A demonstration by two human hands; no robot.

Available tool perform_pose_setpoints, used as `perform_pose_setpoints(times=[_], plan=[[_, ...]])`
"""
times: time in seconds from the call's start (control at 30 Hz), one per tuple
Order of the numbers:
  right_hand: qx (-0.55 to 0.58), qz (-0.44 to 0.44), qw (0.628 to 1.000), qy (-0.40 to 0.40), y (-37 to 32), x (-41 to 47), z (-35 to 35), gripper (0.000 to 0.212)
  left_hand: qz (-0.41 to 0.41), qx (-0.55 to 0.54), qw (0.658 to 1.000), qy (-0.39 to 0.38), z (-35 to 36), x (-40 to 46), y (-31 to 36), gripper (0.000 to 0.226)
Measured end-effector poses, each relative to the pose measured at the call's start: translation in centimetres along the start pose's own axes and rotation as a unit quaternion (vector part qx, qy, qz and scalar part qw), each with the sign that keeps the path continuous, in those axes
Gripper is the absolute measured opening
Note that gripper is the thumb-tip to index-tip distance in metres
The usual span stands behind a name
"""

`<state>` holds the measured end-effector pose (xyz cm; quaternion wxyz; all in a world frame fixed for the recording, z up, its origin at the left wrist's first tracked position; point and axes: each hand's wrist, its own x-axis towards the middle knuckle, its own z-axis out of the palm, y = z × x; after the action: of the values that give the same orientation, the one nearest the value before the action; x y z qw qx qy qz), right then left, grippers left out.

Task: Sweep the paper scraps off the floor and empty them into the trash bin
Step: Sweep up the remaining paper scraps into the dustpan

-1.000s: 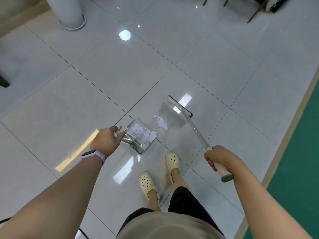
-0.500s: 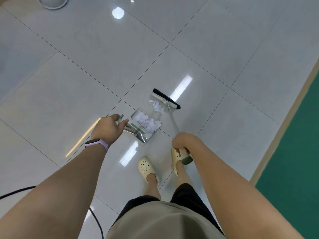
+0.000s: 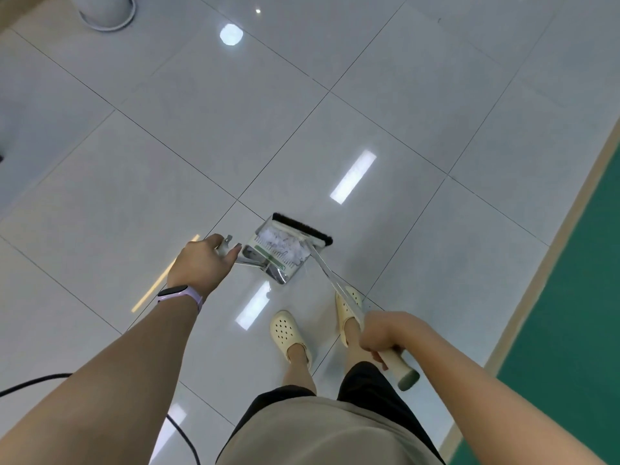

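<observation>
A floor (image 3: 208, 129) of large, glossy pale grey tiles filled the room, with a green mat (image 3: 577, 297) running along its right side behind a tan border strip. A person stood on the tiles in cream perforated clogs (image 3: 288, 333), dark shorts and a beige top, both bare arms reaching forward and down. The base of a white column (image 3: 107, 11) showed at the far left corner, and a black cable (image 3: 33, 384) trailed over the floor beside the person's left arm. The broom (image 3: 322, 263), with a pale shaft and black bristles, slanted from the right hand (image 3: 382, 333) down to the open mouth of the dustpan (image 3: 278, 253), its head lying against the pan's far edge. The right hand's fingers were wrapped tight round the broom's cream grip. The metal dustpan sat on the floor just ahead of the feet, and the left hand (image 3: 201, 263), with a lilac watch (image 3: 181, 294) on the wrist, had its fingers curled round the pan's handle. The white paper scraps (image 3: 285, 245) lay heaped inside the pan, just behind the bristles.
</observation>
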<state>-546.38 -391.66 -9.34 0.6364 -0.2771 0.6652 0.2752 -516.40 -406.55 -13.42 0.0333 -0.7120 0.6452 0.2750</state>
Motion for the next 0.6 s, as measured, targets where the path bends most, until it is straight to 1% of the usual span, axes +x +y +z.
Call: perform_pose_setpoints(times=[0.03, 0.1, 0.2, 0.3, 0.33, 0.47, 0.6], plan=[[0.022, -0.013, 1.0, -0.012, 0.3, -0.9, -0.5, 0.046, 0.003, 0.001, 1.0, 0.0, 0.1, 0.0, -0.1, 0.04], [0.05, -0.031, 0.998, -0.025, 1.0, -2.7, -1.6, 0.038, 0.007, 0.003, 1.0, -0.001, 0.2, 0.2, -0.1, 0.04], [0.089, -0.04, 0.995, -0.012, 2.5, -4.8, -3.1, 0.031, 0.009, 0.008, 1.0, -0.003, 0.4, 0.5, 0.3, 0.04], [0.137, -0.041, 0.99, -0.008, 4.6, -6.4, -4.0, 0.015, 0.015, 0.018, 1.0, -0.001, 0.6, 0.5, 0.2, 0.041], [0.15, -0.041, 0.988, -0.005, 5.2, -6.9, -4.0, 0.013, 0.017, 0.021, 1.0, 0.001, 0.7, 0.4, 0.1, 0.041], [0.177, -0.039, 0.983, 0.006, 7.2, -8.7, -3.1, 0.012, 0.022, 0.024, 0.999, 0.01, 0.9, -0.2, -0.7, 0.043], [0.196, -0.046, 0.979, 0.036, 8.0, -9.0, -1.7, 0.015, 0.02, 0.021, 1.0, 0.012, 1.0, -1.3, -1.4, 0.047]])
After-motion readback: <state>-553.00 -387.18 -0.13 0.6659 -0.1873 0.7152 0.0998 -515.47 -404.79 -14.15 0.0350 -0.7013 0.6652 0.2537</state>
